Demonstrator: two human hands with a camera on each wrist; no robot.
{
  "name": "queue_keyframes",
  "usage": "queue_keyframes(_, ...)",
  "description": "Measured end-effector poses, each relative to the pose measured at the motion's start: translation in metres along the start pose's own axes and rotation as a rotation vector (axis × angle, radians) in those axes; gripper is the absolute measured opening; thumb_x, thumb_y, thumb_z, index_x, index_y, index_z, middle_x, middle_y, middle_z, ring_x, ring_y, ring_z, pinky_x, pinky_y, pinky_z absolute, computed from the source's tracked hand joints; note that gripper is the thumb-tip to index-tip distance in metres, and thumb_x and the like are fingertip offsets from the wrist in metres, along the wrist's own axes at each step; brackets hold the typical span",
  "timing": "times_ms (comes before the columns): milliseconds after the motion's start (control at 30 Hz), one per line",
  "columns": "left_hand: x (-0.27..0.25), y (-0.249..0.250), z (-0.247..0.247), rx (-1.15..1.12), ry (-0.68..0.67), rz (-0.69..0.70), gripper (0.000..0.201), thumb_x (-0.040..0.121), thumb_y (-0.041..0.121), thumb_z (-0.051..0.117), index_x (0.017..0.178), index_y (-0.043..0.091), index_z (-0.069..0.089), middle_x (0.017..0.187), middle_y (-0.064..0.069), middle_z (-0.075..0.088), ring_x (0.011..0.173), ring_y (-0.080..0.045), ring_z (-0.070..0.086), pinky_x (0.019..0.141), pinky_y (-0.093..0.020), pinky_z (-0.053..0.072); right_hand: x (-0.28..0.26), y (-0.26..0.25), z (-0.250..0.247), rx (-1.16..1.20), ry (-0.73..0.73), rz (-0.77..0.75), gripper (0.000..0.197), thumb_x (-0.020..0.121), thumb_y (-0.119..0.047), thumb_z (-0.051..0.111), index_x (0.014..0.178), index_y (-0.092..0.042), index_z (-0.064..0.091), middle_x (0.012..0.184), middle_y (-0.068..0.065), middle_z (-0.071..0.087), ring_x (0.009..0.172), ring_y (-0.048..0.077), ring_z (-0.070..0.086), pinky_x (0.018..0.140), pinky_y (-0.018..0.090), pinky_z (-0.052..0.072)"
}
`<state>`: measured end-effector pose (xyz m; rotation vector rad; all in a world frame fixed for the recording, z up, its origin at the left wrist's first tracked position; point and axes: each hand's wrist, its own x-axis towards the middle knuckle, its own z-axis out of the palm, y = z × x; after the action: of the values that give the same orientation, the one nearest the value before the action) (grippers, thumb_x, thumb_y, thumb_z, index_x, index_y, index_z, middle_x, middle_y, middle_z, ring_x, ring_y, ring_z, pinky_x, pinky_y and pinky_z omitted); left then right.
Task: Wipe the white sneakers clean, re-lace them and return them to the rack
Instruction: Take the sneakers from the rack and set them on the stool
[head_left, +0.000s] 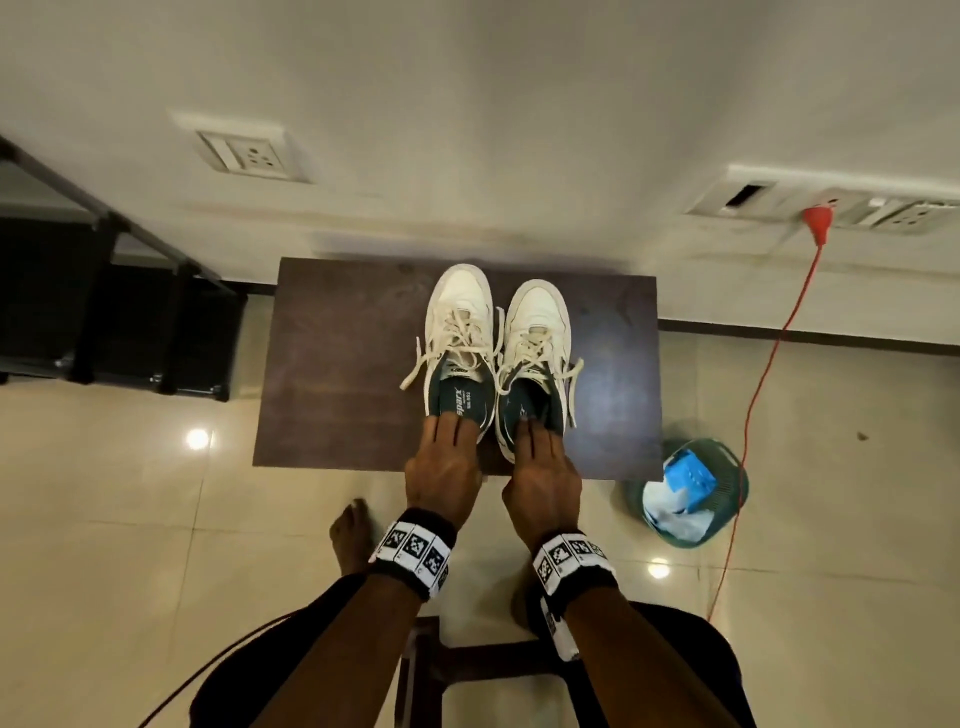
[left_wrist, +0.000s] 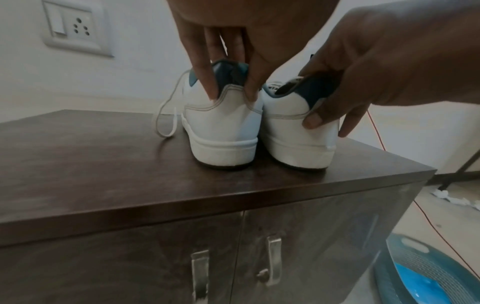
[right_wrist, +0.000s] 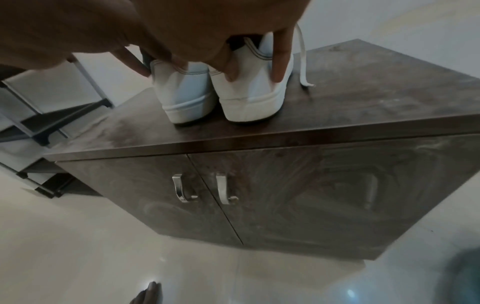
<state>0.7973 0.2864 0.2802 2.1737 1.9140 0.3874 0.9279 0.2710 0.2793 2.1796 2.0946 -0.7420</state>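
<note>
Two white sneakers with dark teal linings stand side by side, toes toward the wall, on a dark brown cabinet top (head_left: 337, 364). Their laces are threaded but the ends lie loose. My left hand (head_left: 441, 467) grips the heel of the left sneaker (head_left: 460, 322), fingers curled into the collar. My right hand (head_left: 543, 478) grips the heel of the right sneaker (head_left: 537, 322). In the left wrist view the left hand (left_wrist: 231, 82) pinches the left sneaker (left_wrist: 221, 127) at the heel; the right hand (left_wrist: 337, 98) has its thumb on the right sneaker (left_wrist: 293, 144). Both soles rest on the cabinet.
A black shoe rack (head_left: 104, 291) stands on the floor left of the cabinet. A teal basket (head_left: 727, 467) with blue and white items sits at the cabinet's right front corner. A red cord (head_left: 769, 364) runs from a wall socket down the floor. My bare foot (head_left: 353, 535) stands below.
</note>
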Motion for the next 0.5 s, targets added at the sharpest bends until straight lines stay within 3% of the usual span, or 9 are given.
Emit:
queue_keyframes(100, -0.001, 0.004, 0.008, -0.007, 0.091, -0.021, 0.014, 0.078, 0.003, 0.073, 0.087, 0.011, 0.064, 0.087, -0.009, 0.058, 0.08, -0.028, 0.054, 0.044, -0.033, 0.043, 0.001, 0.0, 0.009, 0.034, 0.075, 0.017, 0.073, 0.058, -0.001, 0.074, 0.129, 0.001, 0.06, 0.119, 0.019, 0.065, 0.105, 0.034, 0.066, 0.075, 0.039, 0.059)
queue_keyframes(233, -0.003, 0.006, 0.015, -0.014, 0.156, -0.042, 0.013, 0.079, 0.006, 0.074, 0.088, 0.01, 0.065, 0.087, -0.01, 0.057, 0.081, -0.028, 0.054, 0.046, -0.033, 0.045, 0.002, 0.004, 0.019, 0.038, 0.144, -0.023, 0.075, 0.058, -0.004, 0.077, 0.13, 0.001, 0.06, 0.122, 0.018, 0.065, 0.106, 0.033, 0.065, 0.078, 0.038, 0.06)
queue_keyframes(333, -0.004, 0.008, 0.018, -0.014, 0.174, -0.056, 0.004, 0.086, 0.011, 0.067, 0.089, 0.009, 0.064, 0.089, -0.01, 0.057, 0.083, -0.028, 0.054, 0.046, -0.034, 0.045, 0.002, 0.006, 0.021, 0.021, 0.161, -0.034, 0.074, 0.059, -0.009, 0.078, 0.13, -0.001, 0.059, 0.122, 0.016, 0.063, 0.106, 0.032, 0.065, 0.076, 0.035, 0.059)
queue_keyframes(500, -0.006, 0.016, 0.012, -0.056, 0.135, -0.107, 0.019, 0.091, 0.023, 0.049, 0.09, 0.011, 0.064, 0.091, -0.009, 0.056, 0.086, -0.028, 0.054, 0.045, -0.034, 0.045, 0.0, 0.006, 0.018, -0.008, 0.171, -0.074, 0.075, 0.057, -0.02, 0.083, 0.126, -0.003, 0.06, 0.118, 0.015, 0.063, 0.101, 0.03, 0.064, 0.072, 0.034, 0.058)
